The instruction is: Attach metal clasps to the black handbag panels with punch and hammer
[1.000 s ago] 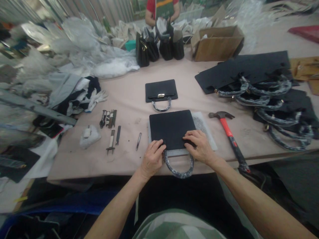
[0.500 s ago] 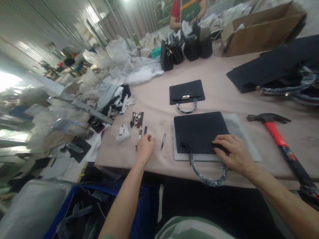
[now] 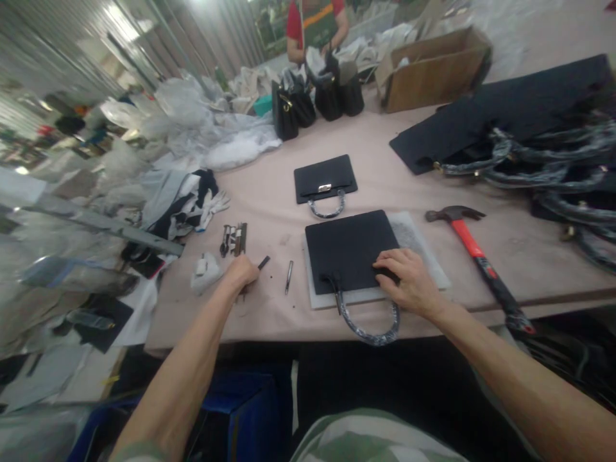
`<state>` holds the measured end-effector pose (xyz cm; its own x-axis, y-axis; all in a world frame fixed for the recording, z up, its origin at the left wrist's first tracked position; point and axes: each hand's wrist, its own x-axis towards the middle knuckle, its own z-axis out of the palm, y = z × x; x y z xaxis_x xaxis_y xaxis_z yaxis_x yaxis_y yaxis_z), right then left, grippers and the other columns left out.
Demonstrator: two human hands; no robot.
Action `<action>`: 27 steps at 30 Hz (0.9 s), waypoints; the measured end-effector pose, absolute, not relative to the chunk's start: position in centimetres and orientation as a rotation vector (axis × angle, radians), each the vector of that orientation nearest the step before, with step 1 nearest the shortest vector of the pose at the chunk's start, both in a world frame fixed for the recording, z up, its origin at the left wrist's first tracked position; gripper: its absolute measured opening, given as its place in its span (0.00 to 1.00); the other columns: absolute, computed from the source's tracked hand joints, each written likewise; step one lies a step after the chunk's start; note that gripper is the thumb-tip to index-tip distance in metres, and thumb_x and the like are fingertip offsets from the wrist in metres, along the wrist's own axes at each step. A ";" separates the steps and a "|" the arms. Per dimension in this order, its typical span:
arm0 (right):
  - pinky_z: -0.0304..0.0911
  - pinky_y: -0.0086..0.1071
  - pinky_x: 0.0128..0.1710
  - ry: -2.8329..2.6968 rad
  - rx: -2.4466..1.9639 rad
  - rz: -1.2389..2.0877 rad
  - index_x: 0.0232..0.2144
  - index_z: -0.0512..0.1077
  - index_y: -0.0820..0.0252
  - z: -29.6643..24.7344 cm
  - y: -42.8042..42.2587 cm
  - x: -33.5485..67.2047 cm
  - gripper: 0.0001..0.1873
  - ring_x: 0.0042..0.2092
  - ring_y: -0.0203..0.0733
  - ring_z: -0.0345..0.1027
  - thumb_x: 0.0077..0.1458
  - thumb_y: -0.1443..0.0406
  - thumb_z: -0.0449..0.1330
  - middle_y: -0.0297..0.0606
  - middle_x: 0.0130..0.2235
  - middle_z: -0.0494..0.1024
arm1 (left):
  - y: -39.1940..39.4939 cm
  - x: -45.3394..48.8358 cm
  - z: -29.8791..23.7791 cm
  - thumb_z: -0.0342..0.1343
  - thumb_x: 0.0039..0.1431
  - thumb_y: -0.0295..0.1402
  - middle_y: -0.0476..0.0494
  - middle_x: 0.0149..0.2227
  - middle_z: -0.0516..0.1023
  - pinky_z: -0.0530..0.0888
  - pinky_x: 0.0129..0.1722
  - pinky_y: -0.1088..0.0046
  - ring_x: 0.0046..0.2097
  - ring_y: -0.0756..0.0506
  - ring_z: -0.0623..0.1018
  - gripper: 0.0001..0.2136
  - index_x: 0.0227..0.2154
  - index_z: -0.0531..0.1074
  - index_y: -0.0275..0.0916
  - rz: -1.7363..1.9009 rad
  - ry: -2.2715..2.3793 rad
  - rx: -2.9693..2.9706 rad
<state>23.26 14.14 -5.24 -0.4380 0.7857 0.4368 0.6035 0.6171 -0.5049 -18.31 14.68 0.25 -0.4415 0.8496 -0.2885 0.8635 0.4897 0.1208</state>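
My left hand [image 3: 244, 274] is closed over the table's left part, and a small dark bar-shaped tool [image 3: 264, 262] sticks out tilted beside its fingers. Part of another thin tool shows under that hand. On a white board [image 3: 426, 256] lies a black bag panel [image 3: 351, 247] with a plastic-wrapped handle [image 3: 370, 336] hanging toward me. My right hand [image 3: 404, 276] has bent fingers pinching the panel's lower right, at the handle's end; the fingertips' exact hold is partly hidden. A slim metal punch-like tool [image 3: 289, 277] lies between my hands.
A red-and-black claw hammer [image 3: 474, 250] lies to the right. Behind are a smaller black panel [image 3: 325, 176], black bags [image 3: 332, 96] and a cardboard box [image 3: 433, 74]. More black panels [image 3: 505, 109] lie at right. Several metal tools [image 3: 234, 239] sit left. A co-worker [image 3: 315, 29] stands across.
The view has swung right, so things appear further left. The small dark bar beside my left hand has gone from upright in the picture to tilted. My right hand stays on the panel.
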 end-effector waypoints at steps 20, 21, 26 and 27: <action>0.58 0.43 0.50 -2.191 -1.166 0.385 0.40 0.75 0.59 -4.6 13.5 23.1 0.08 0.48 0.49 0.66 0.59 0.66 0.57 0.42 0.46 0.78 | 14.4 -19.3 -0.2 0.60 0.48 0.33 0.50 0.18 0.71 0.69 0.26 0.74 0.24 0.47 0.74 0.07 0.21 0.70 0.38 -0.172 2.167 1.387; 0.58 0.43 0.50 -2.191 -1.164 0.383 0.40 0.75 0.59 -4.6 13.5 23.1 0.08 0.48 0.49 0.66 0.59 0.66 0.57 0.43 0.45 0.78 | 13.9 -19.2 -0.1 0.60 0.49 0.35 0.50 0.19 0.71 0.69 0.26 0.75 0.24 0.48 0.73 0.08 0.22 0.70 0.38 -0.009 2.112 1.340; 0.58 0.44 0.51 -2.186 -1.177 0.377 0.40 0.75 0.59 -4.6 13.5 23.1 0.08 0.49 0.50 0.66 0.59 0.67 0.58 0.43 0.46 0.77 | 11.9 -15.7 0.1 0.70 0.40 0.41 0.45 0.28 0.80 0.77 0.33 0.73 0.30 0.48 0.79 0.18 0.29 0.73 0.34 0.755 1.792 1.030; 0.59 0.44 0.51 -2.187 -1.173 0.377 0.40 0.75 0.59 -4.6 13.6 23.0 0.08 0.49 0.50 0.66 0.59 0.67 0.58 0.43 0.46 0.77 | 11.7 -14.4 0.0 0.71 0.40 0.42 0.44 0.31 0.81 0.78 0.34 0.72 0.32 0.47 0.80 0.20 0.32 0.74 0.34 0.852 1.722 0.981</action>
<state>23.05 13.55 -4.65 -0.4124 0.8245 0.3875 0.6472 0.5645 -0.5123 -14.39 11.72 -0.01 -0.2321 0.8928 -0.3859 0.2354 0.4366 0.8683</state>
